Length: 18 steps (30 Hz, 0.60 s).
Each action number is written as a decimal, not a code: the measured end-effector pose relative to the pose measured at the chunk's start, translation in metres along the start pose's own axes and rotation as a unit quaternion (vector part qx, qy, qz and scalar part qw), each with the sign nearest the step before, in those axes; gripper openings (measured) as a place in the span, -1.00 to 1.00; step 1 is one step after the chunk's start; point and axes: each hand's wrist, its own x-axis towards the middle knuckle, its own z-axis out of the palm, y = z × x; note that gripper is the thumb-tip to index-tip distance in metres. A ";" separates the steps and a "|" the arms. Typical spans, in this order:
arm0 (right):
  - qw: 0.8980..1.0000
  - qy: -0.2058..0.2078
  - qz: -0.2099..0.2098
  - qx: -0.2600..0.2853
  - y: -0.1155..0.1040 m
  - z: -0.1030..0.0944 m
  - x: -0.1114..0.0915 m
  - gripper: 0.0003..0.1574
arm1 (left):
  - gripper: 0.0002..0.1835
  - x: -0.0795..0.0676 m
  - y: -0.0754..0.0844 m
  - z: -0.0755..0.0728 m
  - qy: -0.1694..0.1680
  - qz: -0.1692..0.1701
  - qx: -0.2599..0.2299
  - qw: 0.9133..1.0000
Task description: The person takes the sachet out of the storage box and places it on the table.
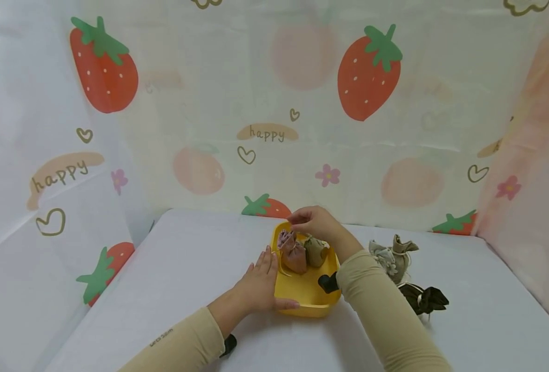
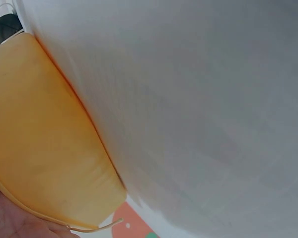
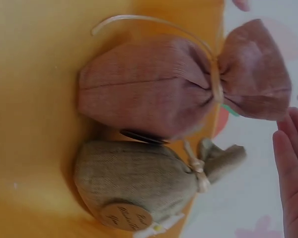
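A yellow plastic tray [image 1: 308,311] holds a pink drawstring pouch [image 1: 294,258] and an olive green pouch [image 1: 316,252] side by side at its far end. My left hand [image 1: 258,285] rests against the tray's left side, fingers straight along it and the thumb over the near rim. Over the far end, my right hand [image 1: 320,226] hovers just above the pouches. Its fingers [image 3: 293,168] are extended close to the pink pouch's gathered top in the right wrist view, with nothing held. On the olive pouch is a round tag [image 3: 126,216].
To the right of the tray, a grey pouch with a flower [image 1: 385,258], a tan pouch [image 1: 402,251] and a dark pouch [image 1: 425,300] lie on the white table [image 1: 200,248]. A strawberry-print cloth [image 1: 274,77] encloses the table's back and sides.
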 end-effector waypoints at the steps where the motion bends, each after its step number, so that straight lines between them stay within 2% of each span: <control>1: 1.000 -0.001 0.001 0.000 0.001 0.002 0.001 -0.63 | 0.36 0.000 0.000 0.000 0.000 0.000 -0.001 1.000; 4: 1.000 -0.007 0.001 0.007 0.005 0.007 0.004 -0.60 | 0.36 0.001 -0.001 0.001 0.001 0.001 -0.003 1.000; 9: 1.000 -0.018 -0.002 -0.016 0.009 0.014 0.006 -0.61 | 0.37 0.001 -0.001 0.001 0.000 0.002 -0.002 1.000; 13: 0.998 -0.028 0.011 -0.050 0.010 0.018 0.006 -0.69 | 0.35 0.001 -0.001 0.001 0.002 0.009 -0.005 1.000; 18: 0.997 -0.021 0.023 -0.076 0.007 0.021 0.005 -0.81 | 0.35 0.001 -0.002 0.001 0.005 0.010 -0.004 1.000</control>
